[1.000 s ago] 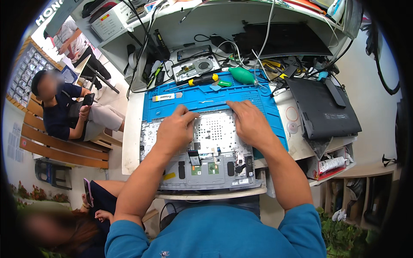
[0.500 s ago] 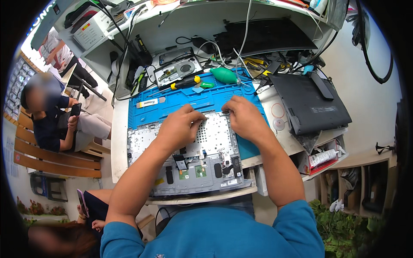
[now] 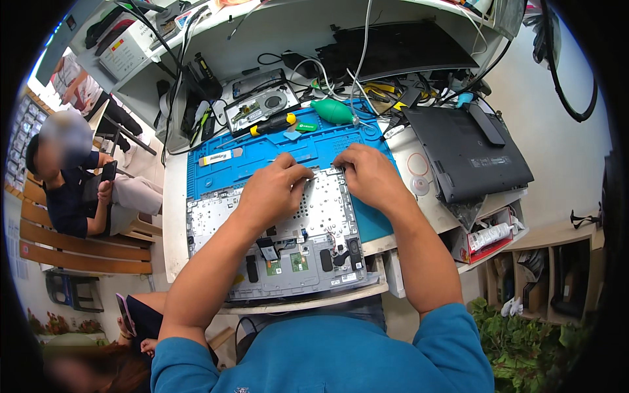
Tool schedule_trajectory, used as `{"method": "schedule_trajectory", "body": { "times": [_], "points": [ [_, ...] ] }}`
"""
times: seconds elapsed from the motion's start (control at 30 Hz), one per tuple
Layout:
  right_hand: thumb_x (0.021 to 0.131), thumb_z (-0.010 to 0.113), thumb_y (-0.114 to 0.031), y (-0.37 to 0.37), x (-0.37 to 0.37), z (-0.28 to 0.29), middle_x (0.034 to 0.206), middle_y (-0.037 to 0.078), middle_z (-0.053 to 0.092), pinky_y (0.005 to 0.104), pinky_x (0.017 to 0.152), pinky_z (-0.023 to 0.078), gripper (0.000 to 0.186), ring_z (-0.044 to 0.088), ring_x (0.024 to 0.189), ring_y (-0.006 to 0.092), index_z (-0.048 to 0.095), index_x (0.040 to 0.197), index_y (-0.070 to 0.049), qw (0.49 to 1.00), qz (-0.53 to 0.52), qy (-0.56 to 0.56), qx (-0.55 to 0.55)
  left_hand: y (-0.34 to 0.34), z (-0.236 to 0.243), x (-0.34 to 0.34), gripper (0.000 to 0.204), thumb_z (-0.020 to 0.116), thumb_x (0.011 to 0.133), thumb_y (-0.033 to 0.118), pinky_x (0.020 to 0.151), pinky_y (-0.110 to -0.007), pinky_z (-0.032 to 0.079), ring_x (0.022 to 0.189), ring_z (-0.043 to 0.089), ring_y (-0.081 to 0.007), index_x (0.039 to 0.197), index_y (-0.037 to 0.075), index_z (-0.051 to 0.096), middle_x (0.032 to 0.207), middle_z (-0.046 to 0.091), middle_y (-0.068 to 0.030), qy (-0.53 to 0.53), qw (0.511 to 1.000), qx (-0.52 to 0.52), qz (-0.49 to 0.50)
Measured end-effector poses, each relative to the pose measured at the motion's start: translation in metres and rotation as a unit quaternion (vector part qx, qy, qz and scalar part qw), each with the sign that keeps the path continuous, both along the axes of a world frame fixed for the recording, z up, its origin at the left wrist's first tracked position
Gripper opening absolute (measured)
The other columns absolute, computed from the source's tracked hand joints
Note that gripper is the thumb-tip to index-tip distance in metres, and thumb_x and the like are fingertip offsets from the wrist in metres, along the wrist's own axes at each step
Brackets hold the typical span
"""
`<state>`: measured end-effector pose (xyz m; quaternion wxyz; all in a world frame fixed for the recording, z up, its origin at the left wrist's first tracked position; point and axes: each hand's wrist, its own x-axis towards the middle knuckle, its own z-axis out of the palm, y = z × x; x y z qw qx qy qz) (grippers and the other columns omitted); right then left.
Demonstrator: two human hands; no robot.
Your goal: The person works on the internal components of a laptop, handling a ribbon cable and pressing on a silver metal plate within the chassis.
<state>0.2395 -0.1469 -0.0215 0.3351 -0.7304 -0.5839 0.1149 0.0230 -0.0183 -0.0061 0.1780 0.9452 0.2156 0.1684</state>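
A silver laptop chassis (image 3: 288,280), its inside bared, lies with its far part over a blue repair mat (image 3: 252,154). It shows a perforated metal plate, small green boards and loose ribbon cables. My left hand (image 3: 272,188) rests over the plate, fingers curled and thumb against the forefinger near the far edge; whatever the fingertips hold is hidden. At the far right of the chassis, my right hand (image 3: 372,175) has its fingers bent closed over the edge. Part of the chassis is covered by my left forearm.
Beyond the hands lie a yellow-black screwdriver (image 3: 274,124), a green blower bulb (image 3: 333,111) and an opened device (image 3: 261,108). To the right rests a black laptop cover (image 3: 468,157) above an open drawer (image 3: 488,239). A seated person (image 3: 78,170) holds a phone at left.
The whole view has shifted slightly leftward. Both hands keep nearly the same place and pose at the chassis's far edge.
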Motion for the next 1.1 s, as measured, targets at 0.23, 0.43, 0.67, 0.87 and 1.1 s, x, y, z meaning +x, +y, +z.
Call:
{"method": "schedule_trajectory", "body": {
  "times": [0.23,0.43,0.67,0.87,1.1],
  "points": [
    [0.097,0.065,-0.002,0.001,-0.002,0.000,0.110,0.019,0.078,0.0500,0.101,0.059,0.022,0.074,0.109,0.0399,0.085,0.107,-0.001,1.000,0.002,-0.006,0.009,-0.002,-0.011,0.006,0.018,0.078,0.098,0.011,0.076,-0.048,0.063,0.086,0.076,-0.0358,0.113,0.018,0.085,0.111,0.073,-0.0089,0.011,1.000,0.024,0.001],
    [0.099,0.064,-0.003,0.000,0.000,-0.004,0.109,0.018,0.078,0.0490,0.098,0.059,0.023,0.075,0.107,0.0393,0.085,0.108,-0.001,1.000,0.004,-0.017,0.016,-0.005,-0.011,0.003,0.022,0.078,0.096,0.010,0.075,-0.049,0.063,0.085,0.077,-0.0372,0.116,0.018,0.084,0.114,0.072,-0.0086,0.022,0.999,0.026,-0.016],
    [0.100,0.063,-0.003,0.000,0.004,-0.001,0.117,0.022,0.080,0.0525,0.105,0.058,0.024,0.075,0.114,0.0414,0.083,0.115,-0.001,1.000,0.010,0.013,0.011,0.000,-0.007,0.004,0.023,0.078,0.095,0.009,0.076,-0.047,0.063,0.087,0.077,-0.0357,0.115,0.019,0.085,0.111,0.073,-0.0082,0.005,1.000,0.015,-0.013],
    [0.103,0.065,-0.003,0.001,0.010,-0.003,0.108,0.024,0.082,0.0474,0.091,0.062,0.029,0.080,0.100,0.0417,0.076,0.130,0.000,0.999,-0.006,0.040,0.019,-0.004,-0.004,0.009,0.024,0.078,0.094,0.008,0.078,-0.045,0.063,0.088,0.077,-0.0346,0.114,0.019,0.086,0.109,0.073,-0.0080,0.007,1.000,-0.011,-0.025],
    [0.104,0.063,-0.005,0.002,0.008,-0.002,0.115,0.026,0.081,0.0542,0.099,0.060,0.026,0.077,0.110,0.0450,0.077,0.126,-0.003,0.999,-0.006,0.050,-0.011,-0.002,0.000,0.018,0.024,0.078,0.094,0.009,0.081,-0.046,0.063,0.093,0.077,-0.0345,0.114,0.018,0.085,0.112,0.074,-0.0080,0.028,0.998,-0.009,-0.055]
  ]
}}
